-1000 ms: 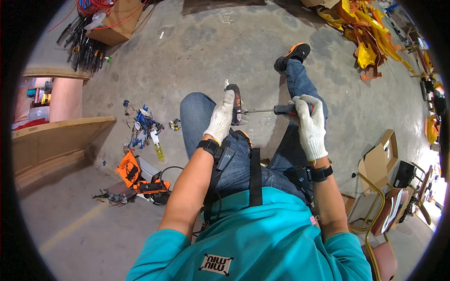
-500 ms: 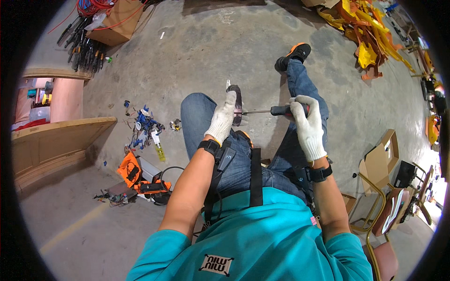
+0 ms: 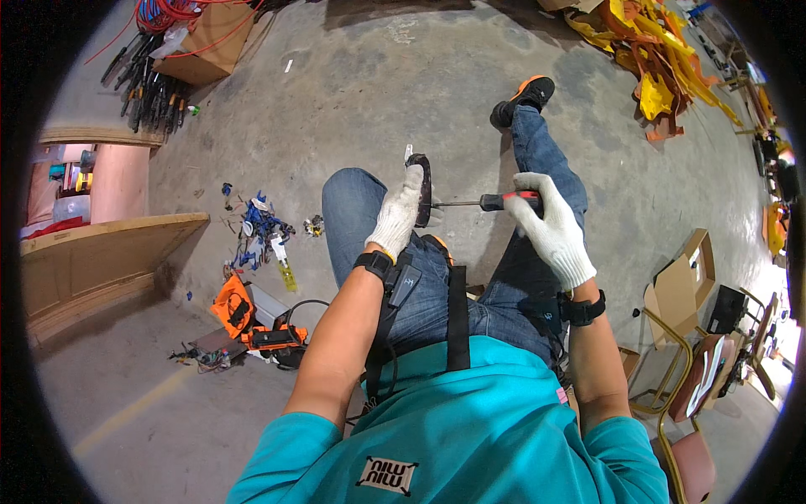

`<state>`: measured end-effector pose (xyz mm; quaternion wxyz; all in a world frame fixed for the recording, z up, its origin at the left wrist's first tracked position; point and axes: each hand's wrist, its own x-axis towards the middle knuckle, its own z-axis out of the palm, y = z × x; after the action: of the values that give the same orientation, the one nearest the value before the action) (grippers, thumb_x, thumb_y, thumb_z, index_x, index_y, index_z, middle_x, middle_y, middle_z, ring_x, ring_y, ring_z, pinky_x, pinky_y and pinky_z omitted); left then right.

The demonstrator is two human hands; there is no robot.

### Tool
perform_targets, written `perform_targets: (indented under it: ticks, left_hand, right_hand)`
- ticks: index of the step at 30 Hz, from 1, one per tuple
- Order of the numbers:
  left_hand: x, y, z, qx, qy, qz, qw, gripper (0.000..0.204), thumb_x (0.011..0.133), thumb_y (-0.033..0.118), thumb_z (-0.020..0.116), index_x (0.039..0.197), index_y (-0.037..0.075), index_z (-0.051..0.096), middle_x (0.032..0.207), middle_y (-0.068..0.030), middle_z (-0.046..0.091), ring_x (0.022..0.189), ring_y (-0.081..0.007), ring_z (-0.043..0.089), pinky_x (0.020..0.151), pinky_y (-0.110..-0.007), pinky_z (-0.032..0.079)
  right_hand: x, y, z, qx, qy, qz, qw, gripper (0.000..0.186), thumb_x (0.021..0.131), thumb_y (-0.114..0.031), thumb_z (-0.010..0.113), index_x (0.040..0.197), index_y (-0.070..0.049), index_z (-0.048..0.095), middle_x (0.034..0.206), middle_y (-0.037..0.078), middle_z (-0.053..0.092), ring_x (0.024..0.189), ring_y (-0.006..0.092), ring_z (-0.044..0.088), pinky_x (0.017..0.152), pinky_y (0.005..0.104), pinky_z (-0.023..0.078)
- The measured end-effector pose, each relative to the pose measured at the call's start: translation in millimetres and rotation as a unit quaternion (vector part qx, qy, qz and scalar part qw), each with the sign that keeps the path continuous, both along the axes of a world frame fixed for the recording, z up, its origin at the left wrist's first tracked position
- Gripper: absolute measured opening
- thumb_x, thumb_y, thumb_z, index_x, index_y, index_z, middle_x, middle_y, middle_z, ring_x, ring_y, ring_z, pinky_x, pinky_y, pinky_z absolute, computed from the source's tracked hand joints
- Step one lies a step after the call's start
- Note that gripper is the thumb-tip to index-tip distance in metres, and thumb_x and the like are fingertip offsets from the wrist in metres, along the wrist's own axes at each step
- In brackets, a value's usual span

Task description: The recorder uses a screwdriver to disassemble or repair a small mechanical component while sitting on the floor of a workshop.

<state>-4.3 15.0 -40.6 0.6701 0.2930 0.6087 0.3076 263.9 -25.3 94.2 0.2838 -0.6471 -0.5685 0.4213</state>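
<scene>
My left hand [image 3: 404, 202], in a white knit glove, is closed around a dark, elongated tool-like object [image 3: 424, 185] held upright, with a pale piece at its top end. A screwdriver [image 3: 491, 202] with a black and red handle lies horizontally, its metal shaft reaching the side of that object; where the tip sits is too small to make out. My right hand [image 3: 540, 218], also gloved, is on the handle with fingers curved loosely around its end. Both hands are above my jeans-covered legs, the right leg stretched out forward on the concrete floor.
Blue parts [image 3: 256, 223] and orange equipment [image 3: 234, 309] lie at left, beside a wooden panel [image 3: 101, 244]. A cardboard box [image 3: 201, 50] with cables and black rods stands back left. Yellow scraps [image 3: 651, 97] lie back right; flattened cardboard [image 3: 672, 294] and chairs [image 3: 693, 378] stand at right.
My right hand has shifted slightly rightward and its grip on the handle has loosened, showing more red. The dark object in my left hand has turned a little.
</scene>
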Motion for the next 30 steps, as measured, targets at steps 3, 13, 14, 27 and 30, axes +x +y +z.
perform_targets:
  ticks: [3, 13, 14, 27, 30]
  left_hand:
    - [0.7, 0.8, 4.0, 0.004, -0.002, -0.007, 1.0, 0.084, 0.094, 0.08, 0.053, 0.112, -0.002, 0.064, 0.091, -0.0154, 0.072, 0.07, -0.026, 0.075, 0.063, -0.034, 0.062]
    - [3.7, -2.4, 19.5, 0.0, -0.026, -0.011, 1.0, 0.083, 0.095, 0.079, 0.053, 0.112, -0.001, 0.064, 0.092, -0.0156, 0.071, 0.074, -0.0264, 0.075, 0.067, -0.036, 0.061]
    - [3.8, -2.7, 20.0, 0.003, -0.021, -0.012, 1.0, 0.082, 0.095, 0.079, 0.053, 0.112, -0.001, 0.064, 0.092, -0.0157, 0.071, 0.075, -0.0264, 0.075, 0.067, -0.036, 0.061]
    - [7.4, -1.4, 24.5, -0.01, -0.009, -0.002, 1.0, 0.08, 0.095, 0.078, 0.053, 0.112, 0.0, 0.065, 0.092, -0.0154, 0.073, 0.073, -0.0265, 0.075, 0.067, -0.036, 0.062]
    - [7.6, -1.8, 24.0, -0.012, -0.016, 0.001, 1.0, 0.079, 0.096, 0.077, 0.053, 0.112, 0.0, 0.065, 0.092, -0.0153, 0.073, 0.074, -0.0264, 0.075, 0.068, -0.036, 0.062]
  right_hand:
    - [6.7, 5.1, -1.1, -0.044, -0.034, 0.012, 0.998, 0.036, 0.097, -0.023, 0.071, 0.126, -0.004, 0.063, 0.113, 0.014, 0.072, 0.103, 0.0234, 0.069, 0.093, 0.0345, 0.053]
    - [0.1, -0.9, 1.7, 0.027, -0.026, -0.019, 0.999, 0.03, 0.101, -0.02, 0.064, 0.125, -0.002, 0.064, 0.109, 0.015, 0.074, 0.101, 0.0263, 0.071, 0.091, 0.0371, 0.054]
    - [2.3, 2.9, -3.0, -0.028, -0.021, -0.021, 0.999, 0.03, 0.101, -0.02, 0.064, 0.125, -0.002, 0.064, 0.109, 0.015, 0.074, 0.101, 0.0256, 0.071, 0.091, 0.0365, 0.054]
    - [6.2, 3.7, -6.4, -0.02, 0.002, -0.024, 1.0, 0.037, 0.098, -0.021, 0.068, 0.13, -0.003, 0.062, 0.11, 0.012, 0.071, 0.1, 0.02, 0.067, 0.091, 0.0322, 0.053]
    - [10.7, 3.7, -11.9, -0.061, 0.02, -0.017, 0.998, 0.042, 0.096, -0.022, 0.069, 0.133, -0.003, 0.06, 0.114, 0.013, 0.07, 0.103, 0.0193, 0.067, 0.093, 0.0318, 0.052]
